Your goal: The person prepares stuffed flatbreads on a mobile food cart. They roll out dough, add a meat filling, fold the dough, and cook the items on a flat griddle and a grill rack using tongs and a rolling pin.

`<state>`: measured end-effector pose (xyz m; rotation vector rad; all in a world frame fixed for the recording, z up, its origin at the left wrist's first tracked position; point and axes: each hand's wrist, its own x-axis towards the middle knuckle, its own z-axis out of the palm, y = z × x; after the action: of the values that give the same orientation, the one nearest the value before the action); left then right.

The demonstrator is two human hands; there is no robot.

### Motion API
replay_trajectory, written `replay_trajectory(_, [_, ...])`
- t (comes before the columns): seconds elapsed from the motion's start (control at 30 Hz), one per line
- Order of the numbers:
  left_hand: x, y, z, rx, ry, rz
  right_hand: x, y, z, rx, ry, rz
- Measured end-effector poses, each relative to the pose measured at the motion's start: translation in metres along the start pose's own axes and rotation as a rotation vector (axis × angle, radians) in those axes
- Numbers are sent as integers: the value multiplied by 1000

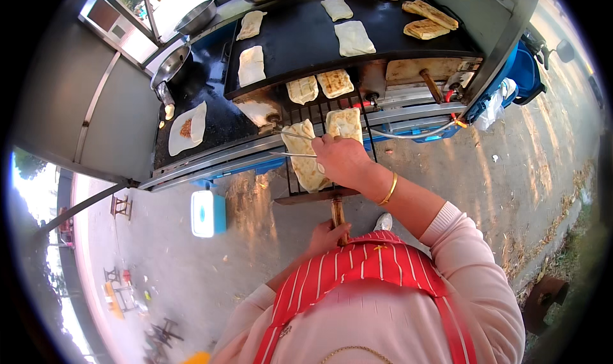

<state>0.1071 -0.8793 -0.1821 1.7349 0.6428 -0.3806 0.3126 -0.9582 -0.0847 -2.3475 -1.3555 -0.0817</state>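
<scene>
A wire grill rack (313, 194) is pulled out from beneath the black griddle, and my left hand (328, 237) grips its wooden handle (338, 215). Over the rack, my right hand (342, 158) is closed on metal tongs (297, 155), whose two tips point left. Under the tongs lies a long browned flatbread (306, 172); a second flatbread (346, 121) lies beside it, partly hidden by my hand. Farther in, two browned flatbreads (302, 90) (335, 83) sit at the opening below the griddle. Pale folded flatbreads (354, 38) and several browned ones (426, 29) rest on the griddle (297, 34).
On the dark worktop (220, 124) at left lie a dough sheet (187, 129) with filling and a metal bowl (173, 67). A metal frame rail (191, 170) runs along the cart's front. Gas hoses (412, 134) hang at right, near a blue bin (524, 72). A light-blue box (208, 213) stands below.
</scene>
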Motion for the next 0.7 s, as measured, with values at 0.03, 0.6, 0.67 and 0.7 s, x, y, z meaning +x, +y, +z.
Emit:
replay_trajectory(0.03, [2,-7,0,-24,-2,-11,-6,4,-12,108,30,65])
replay_trajectory(0.6, [11,22,-1,33,87,-85,-74,205,-18,1273,87,808])
replay_trajectory(0.67, [10,22,0,28,69,-86,-72,217,-17,1260,46,812])
replay_trajectory(0.7, [12,19,-2,1,53,-84,-68,218,-18,1288,-18,793])
